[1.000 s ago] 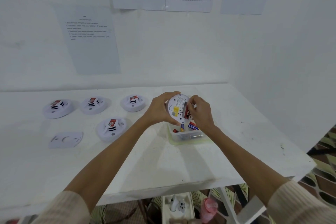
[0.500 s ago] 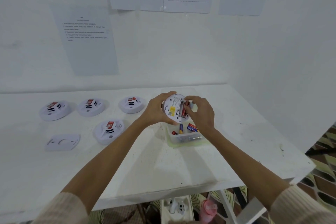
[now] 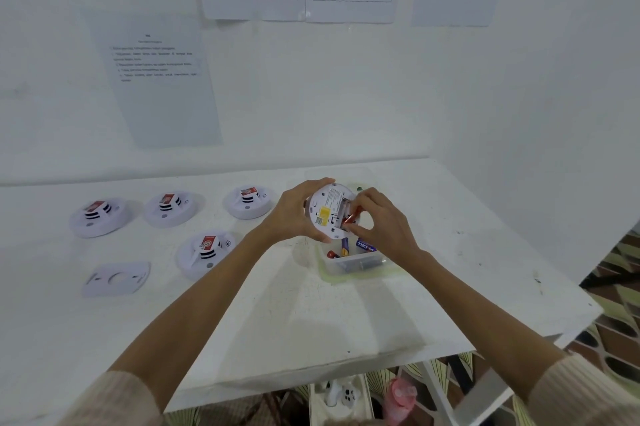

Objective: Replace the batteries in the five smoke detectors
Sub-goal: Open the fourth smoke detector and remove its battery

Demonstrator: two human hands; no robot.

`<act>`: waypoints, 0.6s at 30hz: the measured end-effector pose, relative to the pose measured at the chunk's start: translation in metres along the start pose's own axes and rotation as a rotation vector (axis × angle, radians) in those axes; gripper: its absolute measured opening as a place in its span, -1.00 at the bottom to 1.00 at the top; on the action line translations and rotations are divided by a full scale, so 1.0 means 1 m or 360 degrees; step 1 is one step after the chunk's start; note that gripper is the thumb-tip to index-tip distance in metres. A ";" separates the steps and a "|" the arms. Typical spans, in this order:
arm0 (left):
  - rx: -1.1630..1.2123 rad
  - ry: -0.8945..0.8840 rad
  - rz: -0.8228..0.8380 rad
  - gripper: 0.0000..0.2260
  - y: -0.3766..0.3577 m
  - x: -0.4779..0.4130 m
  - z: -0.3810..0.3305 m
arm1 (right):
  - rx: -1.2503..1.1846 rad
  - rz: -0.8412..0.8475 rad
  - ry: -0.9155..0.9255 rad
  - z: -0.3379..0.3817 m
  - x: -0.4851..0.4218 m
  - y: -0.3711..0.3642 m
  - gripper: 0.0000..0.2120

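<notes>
Detector (image 3: pixel 329 214): held back-up just above the battery tub (image 3: pixel 360 271), gripped round its rim by the left hand (image 3: pixel 294 214).
Red battery (image 3: pixel 349 218): pinched by the right hand (image 3: pixel 384 223) at the open compartment; seating cannot be told.
Remaining: four detectors (image 3: pixel 206 252) set face-up on the table (image 3: pixel 311 315), judged yet to be done.
Mounting plate (image 3: pixel 116 278): laid beside them, off its detector.
</notes>
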State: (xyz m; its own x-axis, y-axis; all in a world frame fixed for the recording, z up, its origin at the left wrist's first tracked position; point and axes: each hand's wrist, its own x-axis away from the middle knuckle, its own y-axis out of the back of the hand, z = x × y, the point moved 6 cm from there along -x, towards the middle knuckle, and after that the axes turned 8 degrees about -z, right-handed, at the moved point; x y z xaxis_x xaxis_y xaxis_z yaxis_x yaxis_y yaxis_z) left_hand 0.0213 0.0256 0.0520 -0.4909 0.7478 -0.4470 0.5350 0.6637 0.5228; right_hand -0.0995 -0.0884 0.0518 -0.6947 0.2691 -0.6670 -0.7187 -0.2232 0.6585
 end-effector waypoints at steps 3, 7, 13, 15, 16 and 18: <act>0.0002 0.0010 -0.0018 -0.14 0.004 -0.001 0.001 | -0.0217 -0.0097 -0.0190 -0.012 0.004 0.004 -0.87; 0.0040 0.0041 -0.0053 -0.15 0.009 0.000 0.003 | -0.0432 0.0000 -0.0401 -0.031 0.012 0.001 -0.86; 0.0121 0.0126 -0.0072 -0.14 0.009 0.004 0.004 | -0.0623 -0.0098 -0.0429 -0.028 0.002 0.004 -0.91; 0.0137 0.0136 -0.0095 -0.13 0.014 0.002 0.004 | -0.0675 -0.0118 -0.0433 -0.024 -0.008 0.006 -0.86; 0.0147 0.0144 -0.0108 -0.13 0.017 0.000 0.005 | -0.0723 -0.0114 -0.0464 -0.022 -0.013 0.006 -0.83; 0.0166 0.0161 -0.0128 -0.13 0.024 -0.005 0.005 | -0.0844 -0.0072 -0.0555 -0.019 -0.022 0.005 -0.76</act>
State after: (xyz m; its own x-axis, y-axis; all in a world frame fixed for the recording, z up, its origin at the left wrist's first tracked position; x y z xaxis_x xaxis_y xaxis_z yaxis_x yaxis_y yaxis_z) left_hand 0.0400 0.0379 0.0630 -0.5988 0.6900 -0.4066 0.5569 0.7236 0.4078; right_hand -0.0885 -0.1131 0.0632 -0.6774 0.5587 -0.4786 -0.7257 -0.6140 0.3104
